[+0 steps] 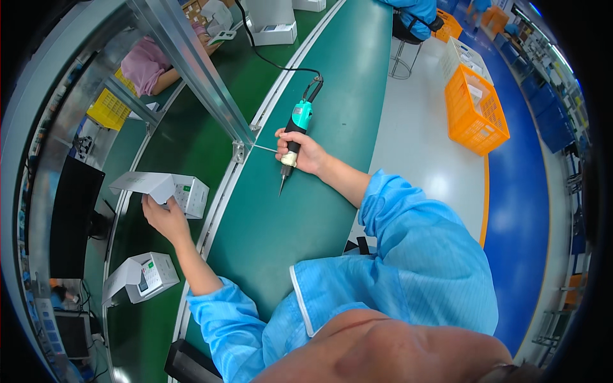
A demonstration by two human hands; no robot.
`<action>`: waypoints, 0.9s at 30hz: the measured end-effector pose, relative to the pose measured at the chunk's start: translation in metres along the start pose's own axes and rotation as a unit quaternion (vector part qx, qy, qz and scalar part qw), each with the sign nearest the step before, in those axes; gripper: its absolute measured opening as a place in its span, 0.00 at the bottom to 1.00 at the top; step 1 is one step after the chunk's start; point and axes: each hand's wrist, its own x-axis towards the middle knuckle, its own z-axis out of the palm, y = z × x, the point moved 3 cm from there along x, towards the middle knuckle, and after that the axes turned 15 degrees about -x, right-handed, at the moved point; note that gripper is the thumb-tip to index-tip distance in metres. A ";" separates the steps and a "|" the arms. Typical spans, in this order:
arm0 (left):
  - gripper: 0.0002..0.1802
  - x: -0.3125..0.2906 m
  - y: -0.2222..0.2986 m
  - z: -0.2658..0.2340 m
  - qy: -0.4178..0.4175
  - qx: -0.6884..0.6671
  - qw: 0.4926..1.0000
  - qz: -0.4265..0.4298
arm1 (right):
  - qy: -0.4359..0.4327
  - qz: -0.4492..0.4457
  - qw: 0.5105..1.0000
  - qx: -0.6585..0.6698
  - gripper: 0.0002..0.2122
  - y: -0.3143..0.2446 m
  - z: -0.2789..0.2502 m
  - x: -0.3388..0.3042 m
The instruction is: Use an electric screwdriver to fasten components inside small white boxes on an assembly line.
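Observation:
In my right hand [302, 152] is an electric screwdriver [299, 121], teal at the top and black along the grip. Its thin bit points down over the green work surface [255, 236], and a black cable leaves its upper end. Pale wrapping covers the lower part of the grip. My left hand [167, 221] reaches to an open white box [193, 196] on the dark green belt, fingers closed at its raised lid; the fingertips are partly hidden. Nearer to me on that belt stands a second open white box [156, 276] with a printed inside.
A metal post [191, 64] rises between belt and work surface. Across the belt are a black monitor [73, 217], a yellow crate [108, 110] and a person in pink [145, 64]. More white boxes [274, 33] stand farther up. Orange crates [476, 112] sit on the floor at right.

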 end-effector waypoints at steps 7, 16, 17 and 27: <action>0.28 0.059 -0.027 0.017 -0.273 0.216 0.930 -0.115 | 0.026 0.000 1.000 0.011 0.07 -0.004 -0.005 0.003; 0.30 0.065 -0.106 0.013 -0.113 -0.353 0.860 -0.350 | 0.016 0.004 0.999 0.045 0.08 0.004 -0.014 0.016; 0.28 0.066 -0.112 0.003 -0.022 -0.403 0.835 -0.373 | 0.012 0.007 0.999 0.040 0.08 0.005 -0.010 0.017; 0.23 0.027 -0.069 -0.019 0.094 -0.001 0.995 -0.020 | -0.009 -0.007 1.000 0.013 0.08 0.000 -0.006 0.015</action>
